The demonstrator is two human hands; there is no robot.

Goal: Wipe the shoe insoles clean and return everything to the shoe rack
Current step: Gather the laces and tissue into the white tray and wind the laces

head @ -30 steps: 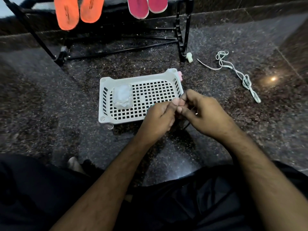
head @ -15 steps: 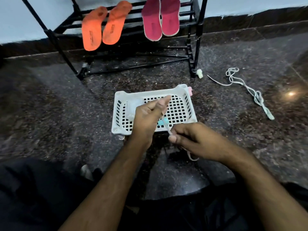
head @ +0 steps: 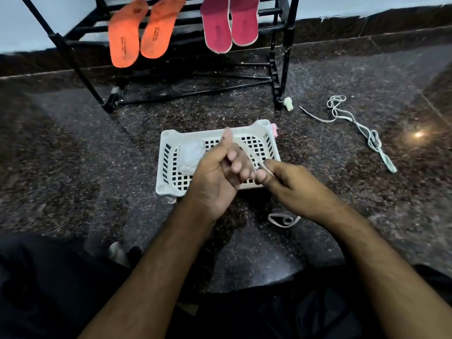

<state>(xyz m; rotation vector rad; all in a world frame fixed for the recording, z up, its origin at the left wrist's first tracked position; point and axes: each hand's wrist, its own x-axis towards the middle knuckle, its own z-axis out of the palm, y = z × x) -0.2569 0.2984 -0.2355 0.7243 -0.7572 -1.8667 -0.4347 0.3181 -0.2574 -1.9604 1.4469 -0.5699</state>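
White lace [head: 247, 150] pinched by both left hand [head: 215, 177], right hand [head: 291, 184]; over basket [head: 168, 189] edge

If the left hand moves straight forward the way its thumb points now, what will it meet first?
Probably the far wall of the white basket, since the left hand hovers over the basket with its thumb toward that rim. If it passes above the rim, the shoe rack comes next. Height is unclear from this view.
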